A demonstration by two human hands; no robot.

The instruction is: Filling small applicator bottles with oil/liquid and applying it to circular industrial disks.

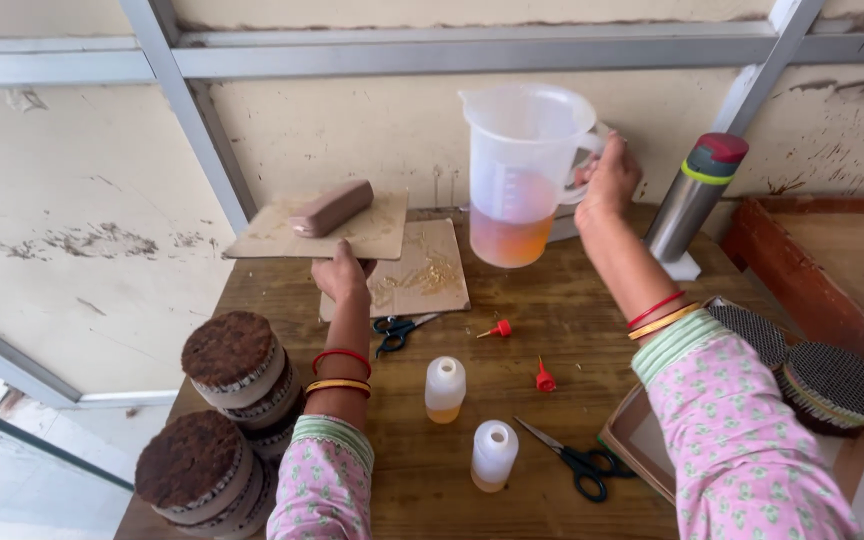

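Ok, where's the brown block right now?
In the head view, the brown block lies on a cardboard sheet held up by the left hand, upper left of centre, left of the measuring jug.

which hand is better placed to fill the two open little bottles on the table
Right, probably. The right hand already grips the jug of amber liquid by its handle, raised above the small bottles. The left hand is busy holding up a cardboard piece.

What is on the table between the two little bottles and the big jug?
In the head view, two red nozzle caps lie on the wooden table between the small bottles and the jug.
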